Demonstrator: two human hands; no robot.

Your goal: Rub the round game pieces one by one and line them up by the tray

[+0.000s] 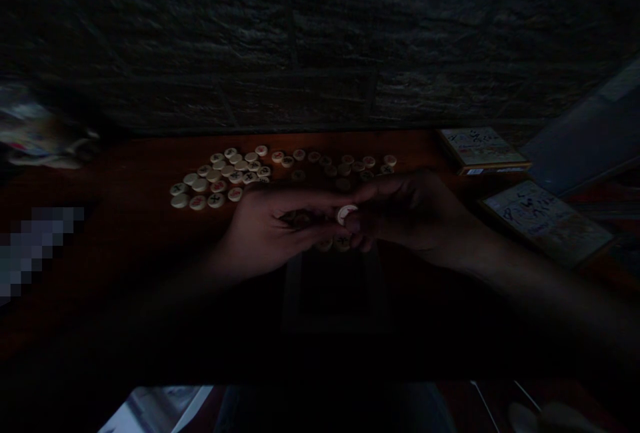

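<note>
Left hand (270, 233) and right hand (405, 216) meet around cream xiangqi piece (347, 214); more marked pieces (216, 200) lie scattered on wooden tabletop (125, 180)

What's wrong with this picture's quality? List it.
Head view: underexposed, lower frame nearly black; left hand and right hand shadowed, the round cream disc between them bright; rough dark wall smeared; pixelated block at left edge.

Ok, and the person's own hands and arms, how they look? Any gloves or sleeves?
The left hand and right hand are bare, without gloves or visible rings. The right forearm also looks bare, with no sleeve or watch showing; the left forearm fades into shadow, so I cannot tell.
</note>
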